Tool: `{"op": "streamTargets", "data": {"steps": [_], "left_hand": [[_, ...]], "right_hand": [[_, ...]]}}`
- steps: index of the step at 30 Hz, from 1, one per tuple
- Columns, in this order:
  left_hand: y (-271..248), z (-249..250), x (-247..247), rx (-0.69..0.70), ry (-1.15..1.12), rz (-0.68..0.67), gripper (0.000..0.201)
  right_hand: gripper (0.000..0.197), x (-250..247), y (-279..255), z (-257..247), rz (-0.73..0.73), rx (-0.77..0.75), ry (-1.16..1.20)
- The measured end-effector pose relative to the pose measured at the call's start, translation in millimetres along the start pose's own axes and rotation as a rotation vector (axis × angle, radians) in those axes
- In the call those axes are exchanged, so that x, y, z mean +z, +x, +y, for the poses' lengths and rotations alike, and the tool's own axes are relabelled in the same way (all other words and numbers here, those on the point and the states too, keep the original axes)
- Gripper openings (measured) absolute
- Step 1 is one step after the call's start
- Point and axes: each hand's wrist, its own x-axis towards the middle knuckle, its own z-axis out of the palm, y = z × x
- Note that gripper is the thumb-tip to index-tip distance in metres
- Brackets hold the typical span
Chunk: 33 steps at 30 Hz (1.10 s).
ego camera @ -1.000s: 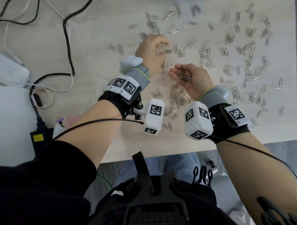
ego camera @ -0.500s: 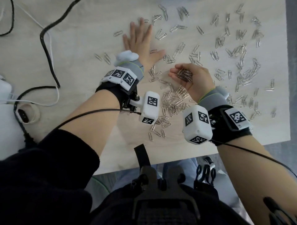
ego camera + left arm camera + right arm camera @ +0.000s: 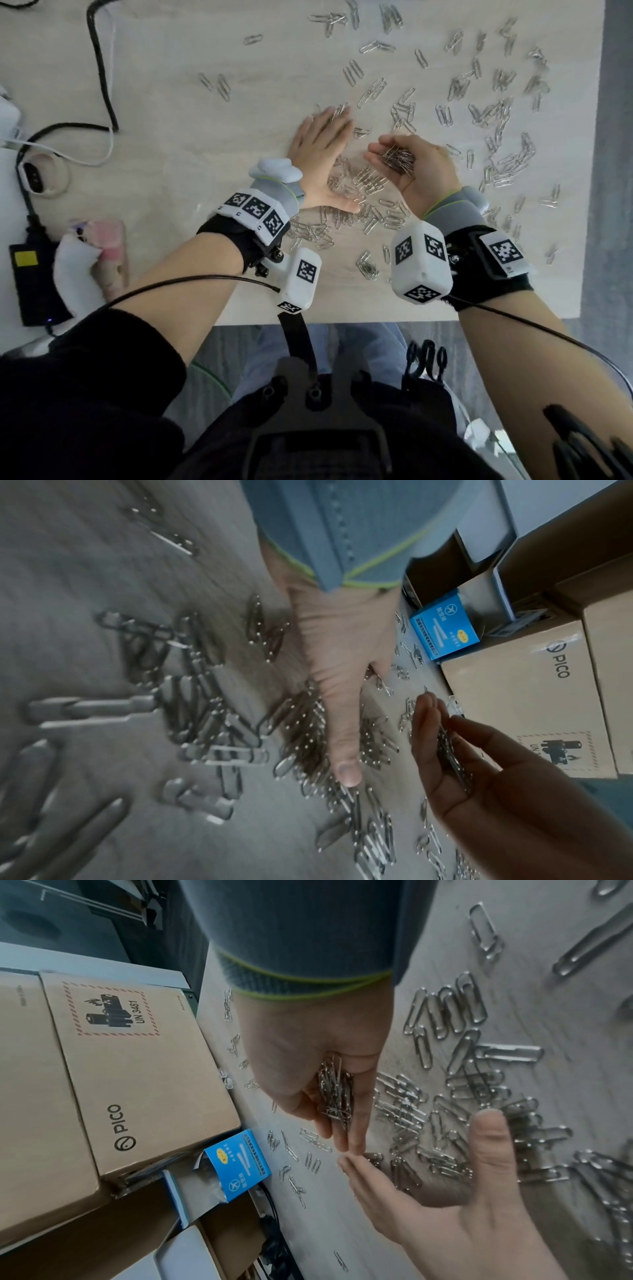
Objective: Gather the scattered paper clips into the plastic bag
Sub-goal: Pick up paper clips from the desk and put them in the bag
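Observation:
Silver paper clips (image 3: 496, 113) lie scattered over the pale wooden table (image 3: 205, 144), with a denser heap (image 3: 363, 212) between my wrists. My left hand (image 3: 322, 147) lies flat, palm down, fingers straight, pressing on clips at the heap's far left; its thumb (image 3: 346, 750) stretches over the heap. My right hand (image 3: 421, 171) hovers palm up just right of it, cupped round a bundle of paper clips (image 3: 397, 159), which also shows in the right wrist view (image 3: 335, 1091). I cannot plainly make out a plastic bag.
A black cable (image 3: 102, 68), a white band on its charger (image 3: 34, 171), a black adapter (image 3: 30, 281) and a pink-and-white object (image 3: 102, 246) sit at the left. The table's near edge (image 3: 342, 318) is close. Cardboard boxes (image 3: 137, 1069) and a blue box (image 3: 240, 1164) border the far side.
My left hand opened from a curled pose, reached flat across the table, then slid back towards me over the clips. My right hand kept its bundle and hardly moved.

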Motion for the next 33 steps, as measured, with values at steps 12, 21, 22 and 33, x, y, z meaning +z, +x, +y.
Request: {"op": "streamTargets", "data": {"steps": [12, 21, 22, 33], "left_hand": [[-34, 20, 29, 0.019, -0.149, 0.317, 0.057], [-35, 27, 26, -0.089, -0.274, 0.219, 0.011], [-33, 27, 25, -0.104, -0.282, 0.202, 0.011], [-24, 34, -11, -0.068, -0.607, 0.279, 0.015]], "right_hand": [[0.023, -19, -22, 9, 0.004, 0.012, -0.013], [0.022, -20, -33, 26, 0.043, -0.001, 0.012], [0.022, -20, -34, 27, 0.048, 0.001, 0.01], [0.024, -22, -38, 37, 0.047, 0.053, 0.057]]}}
